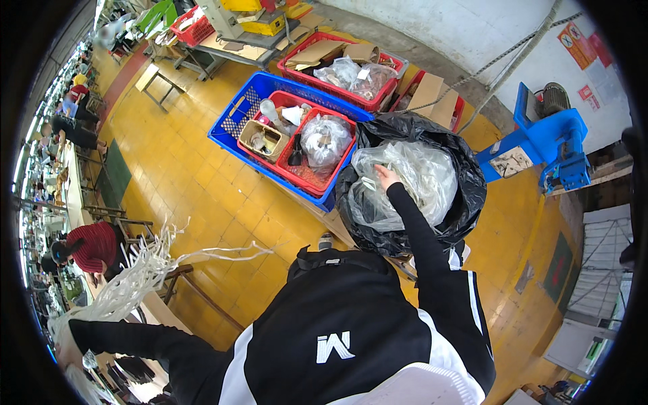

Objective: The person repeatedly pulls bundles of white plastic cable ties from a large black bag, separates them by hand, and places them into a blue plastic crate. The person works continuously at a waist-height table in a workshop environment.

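My left arm stretches out to the far left, and my left hand [65,347] is closed on a bundle of white plastic strips [145,273]. The loose ends of the strips fan out toward the middle of the view. My right hand [387,177] is inside the mouth of a large black bag [466,158], its fingers closed on the clear plastic sheeting [425,179] that fills it. A small pale piece of plastic [368,183] shows beside my fingertips.
A blue crate [226,128] holding red baskets [312,183] of scraps stands left of the black bag. Behind are a red crate [398,67] and a cardboard box [437,98]. A blue machine [533,145] stands right. A person in red [98,246] sits left by the worktables.
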{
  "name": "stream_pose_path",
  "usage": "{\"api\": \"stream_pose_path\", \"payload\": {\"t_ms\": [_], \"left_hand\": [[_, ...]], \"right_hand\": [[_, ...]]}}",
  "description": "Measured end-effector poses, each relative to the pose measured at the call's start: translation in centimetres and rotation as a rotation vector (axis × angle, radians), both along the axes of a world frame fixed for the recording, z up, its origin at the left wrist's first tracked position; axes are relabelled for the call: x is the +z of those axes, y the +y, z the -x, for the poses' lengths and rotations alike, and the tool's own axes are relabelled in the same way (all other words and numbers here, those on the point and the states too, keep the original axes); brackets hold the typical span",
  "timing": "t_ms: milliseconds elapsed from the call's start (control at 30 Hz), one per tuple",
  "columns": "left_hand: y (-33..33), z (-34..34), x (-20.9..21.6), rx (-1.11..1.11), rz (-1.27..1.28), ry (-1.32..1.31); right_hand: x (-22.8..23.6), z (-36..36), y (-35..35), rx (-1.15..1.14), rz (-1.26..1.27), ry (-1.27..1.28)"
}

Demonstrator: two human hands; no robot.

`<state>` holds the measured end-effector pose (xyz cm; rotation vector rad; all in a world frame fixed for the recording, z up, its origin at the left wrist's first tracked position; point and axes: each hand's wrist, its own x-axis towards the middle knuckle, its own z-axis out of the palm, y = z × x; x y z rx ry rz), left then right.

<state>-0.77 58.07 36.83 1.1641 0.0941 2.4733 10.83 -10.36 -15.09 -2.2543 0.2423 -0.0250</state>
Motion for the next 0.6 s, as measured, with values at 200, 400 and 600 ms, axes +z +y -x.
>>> {"api": "stream_pose_path", "payload": {"t_ms": [200, 400, 600], "left_hand": [[2.2, -3.3, -5.4, -0.205, -0.036, 0.305], [-4.4, -7.9, -19.2, -1.048, 0.456, 1.016], [-19.6, -8.6, -30.9, -1.573, 0.727, 1.416]], "right_hand": [[-7.5, 2.1, -5.7, -0.062, 0.422, 0.450], [-6.8, 4.2, -5.5, -0.140, 0.325, 0.596], [1.2, 6.0, -2.6, -0.236, 0.135, 0.293]]}}
